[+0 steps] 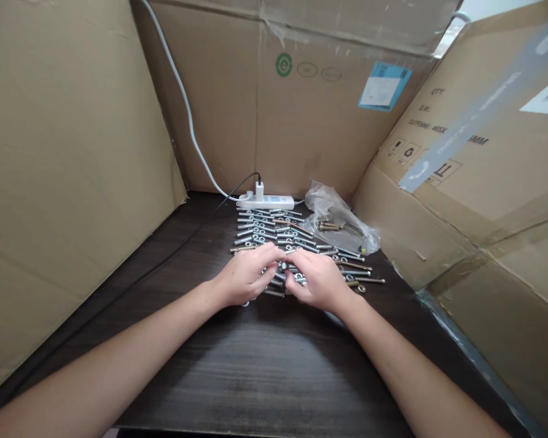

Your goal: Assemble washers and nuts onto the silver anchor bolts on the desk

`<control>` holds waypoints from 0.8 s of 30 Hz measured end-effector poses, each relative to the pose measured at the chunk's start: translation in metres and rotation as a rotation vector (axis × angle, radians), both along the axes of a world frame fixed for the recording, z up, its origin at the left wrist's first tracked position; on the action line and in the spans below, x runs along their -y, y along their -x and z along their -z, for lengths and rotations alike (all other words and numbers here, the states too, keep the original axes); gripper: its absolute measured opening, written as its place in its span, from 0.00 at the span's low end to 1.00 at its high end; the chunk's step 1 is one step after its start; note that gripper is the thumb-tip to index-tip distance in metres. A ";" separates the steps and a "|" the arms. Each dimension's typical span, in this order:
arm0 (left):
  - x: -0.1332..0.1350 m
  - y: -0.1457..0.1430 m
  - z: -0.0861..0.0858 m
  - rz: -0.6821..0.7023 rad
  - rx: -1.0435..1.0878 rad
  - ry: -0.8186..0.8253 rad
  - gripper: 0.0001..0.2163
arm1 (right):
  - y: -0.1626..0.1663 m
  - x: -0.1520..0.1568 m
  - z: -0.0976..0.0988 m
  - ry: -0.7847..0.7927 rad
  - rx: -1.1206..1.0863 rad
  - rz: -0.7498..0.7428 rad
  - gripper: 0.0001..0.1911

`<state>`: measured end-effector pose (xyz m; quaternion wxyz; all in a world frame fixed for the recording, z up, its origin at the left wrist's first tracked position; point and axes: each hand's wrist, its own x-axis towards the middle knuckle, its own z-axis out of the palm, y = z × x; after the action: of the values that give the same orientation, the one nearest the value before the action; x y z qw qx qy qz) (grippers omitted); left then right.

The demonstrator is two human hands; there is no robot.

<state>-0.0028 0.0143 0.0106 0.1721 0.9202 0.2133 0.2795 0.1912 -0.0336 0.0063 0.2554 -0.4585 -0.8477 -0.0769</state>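
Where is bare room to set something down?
Widest: the dark tabletop between left hand, right hand and its near edge. Also between the bolts and left cardboard box, crossed by black cable. Crowded: bolts, up to the power strip and plastic bag.

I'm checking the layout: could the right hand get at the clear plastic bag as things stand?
Probably yes: the clear plastic bag lies beyond the right hand, and only low-lying metal fasteners appear between them, with nothing tall blocking the way.
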 end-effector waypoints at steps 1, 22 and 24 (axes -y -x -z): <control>0.000 0.000 0.000 0.005 -0.002 0.004 0.10 | 0.000 0.000 0.000 -0.006 -0.003 -0.007 0.09; -0.002 -0.004 0.009 0.086 0.204 0.067 0.09 | 0.001 -0.001 0.001 -0.081 -0.169 -0.090 0.08; -0.001 -0.005 0.009 0.097 0.206 0.108 0.09 | 0.000 -0.002 0.002 -0.079 -0.173 -0.099 0.08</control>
<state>0.0023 0.0148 0.0021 0.2556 0.8852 0.1646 0.3521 0.1909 -0.0318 0.0048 0.3489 -0.4104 -0.8405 -0.0576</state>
